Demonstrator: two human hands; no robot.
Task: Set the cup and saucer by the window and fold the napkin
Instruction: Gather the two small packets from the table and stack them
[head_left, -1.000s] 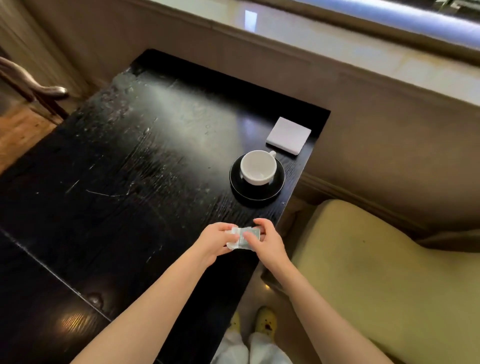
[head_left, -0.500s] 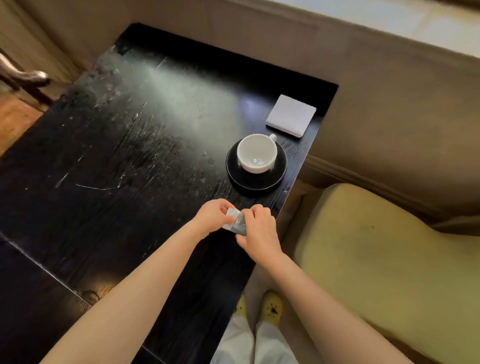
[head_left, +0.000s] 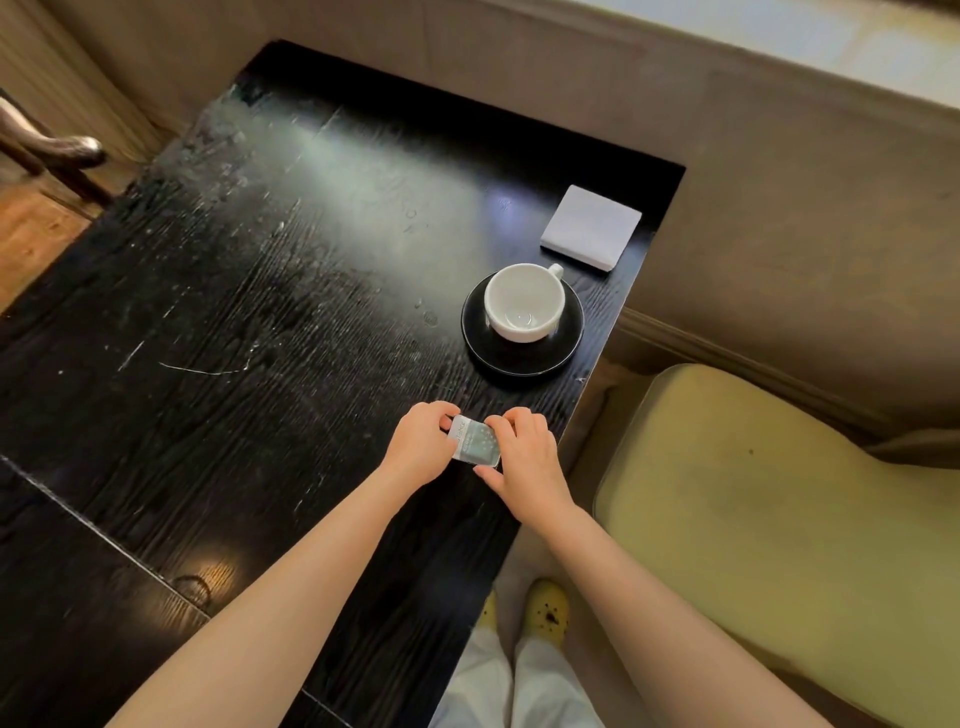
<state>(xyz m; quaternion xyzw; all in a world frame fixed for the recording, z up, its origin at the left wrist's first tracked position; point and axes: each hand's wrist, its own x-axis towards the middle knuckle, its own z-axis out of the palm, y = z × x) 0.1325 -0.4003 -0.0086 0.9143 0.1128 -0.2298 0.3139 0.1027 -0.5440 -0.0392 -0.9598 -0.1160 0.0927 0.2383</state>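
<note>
small packet pinched between both hands, cup set near the wall

on the black table (head_left: 260, 322), near its right edge: white cup (head_left: 523, 301), empty, upright on a black saucer (head_left: 522, 358), handle turned toward the far right. just beyond, close to the far right corner, a white folded napkin (head_left: 591, 227), square, flat, apart from the saucer. nearer, over the table's right edge: left hand (head_left: 418, 451) and right hand (head_left: 525, 458) close together, fingers curled and pinching a small pale packet (head_left: 474, 441) from opposite ends, thumbs underneath. packet tilted, printed face up, lettering too small to read. beside the table on the right, a yellow-green chair (head_left: 779, 519). below, white trousers and yellow shoes (head_left: 543, 610).
</note>
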